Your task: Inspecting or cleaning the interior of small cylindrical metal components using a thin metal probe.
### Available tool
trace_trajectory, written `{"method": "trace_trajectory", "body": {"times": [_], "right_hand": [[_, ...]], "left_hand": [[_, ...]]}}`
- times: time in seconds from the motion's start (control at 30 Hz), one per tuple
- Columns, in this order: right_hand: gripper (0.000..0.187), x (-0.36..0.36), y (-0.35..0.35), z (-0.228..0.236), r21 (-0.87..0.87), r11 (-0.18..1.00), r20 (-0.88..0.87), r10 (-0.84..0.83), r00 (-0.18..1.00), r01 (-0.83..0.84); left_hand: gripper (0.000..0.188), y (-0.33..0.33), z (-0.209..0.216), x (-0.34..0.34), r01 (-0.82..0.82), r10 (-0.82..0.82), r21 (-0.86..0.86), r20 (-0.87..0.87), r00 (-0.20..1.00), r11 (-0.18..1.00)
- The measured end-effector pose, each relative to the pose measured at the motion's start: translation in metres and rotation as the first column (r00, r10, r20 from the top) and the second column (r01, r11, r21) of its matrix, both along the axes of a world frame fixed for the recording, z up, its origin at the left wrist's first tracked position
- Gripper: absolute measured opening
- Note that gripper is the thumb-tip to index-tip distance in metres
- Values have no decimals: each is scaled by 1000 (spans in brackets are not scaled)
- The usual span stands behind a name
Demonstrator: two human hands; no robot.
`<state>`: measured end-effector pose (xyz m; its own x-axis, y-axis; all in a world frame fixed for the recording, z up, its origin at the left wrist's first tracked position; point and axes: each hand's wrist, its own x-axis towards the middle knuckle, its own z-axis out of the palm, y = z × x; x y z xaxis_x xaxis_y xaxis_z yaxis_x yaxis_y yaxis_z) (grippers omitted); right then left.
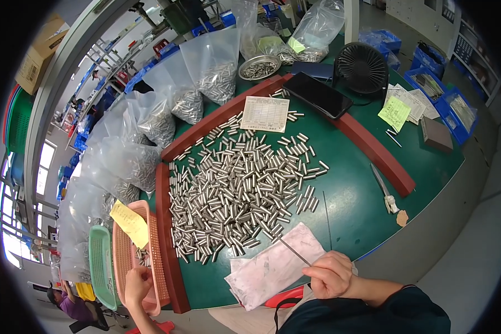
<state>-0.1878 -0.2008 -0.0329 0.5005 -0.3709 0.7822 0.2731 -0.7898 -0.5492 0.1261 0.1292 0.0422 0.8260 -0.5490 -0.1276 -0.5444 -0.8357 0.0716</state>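
My right hand (331,274) is closed round a thin metal rod (294,250). The rod points up and left over a pinkish-white cloth (281,264), its far end at the near edge of a large pile of short metal cylindrical pins (234,189). My left hand (138,285) is at the near end of a pink plastic basket (160,267), its fingers curled; what they hold, if anything, is hidden. Several pins (143,257) lie inside that basket, and a yellow note (129,224) rests across it.
Dark red rails (170,239) border the pile on the green table (345,222). Left of the basket stands a green basket (100,267). Bags of metal parts (217,78) line the far left. A phone (317,94), fan (362,69) and paper card (264,114) lie beyond; a knife-like tool (384,186) lies right.
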Motion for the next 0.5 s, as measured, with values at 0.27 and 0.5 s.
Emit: {"method": "trace_trajectory", "body": {"times": [0.27,0.5], "right_hand": [[21,1,1,-1,-20,1000,-6,1,1000,-1],[22,-2,3,-3,-25,999,-7,-34,999,34]], "left_hand": [[13,-6,13,-17,-24,33,-162,58,998,986],[9,-48,48,-77,64,51,-291,372,927,955]]}}
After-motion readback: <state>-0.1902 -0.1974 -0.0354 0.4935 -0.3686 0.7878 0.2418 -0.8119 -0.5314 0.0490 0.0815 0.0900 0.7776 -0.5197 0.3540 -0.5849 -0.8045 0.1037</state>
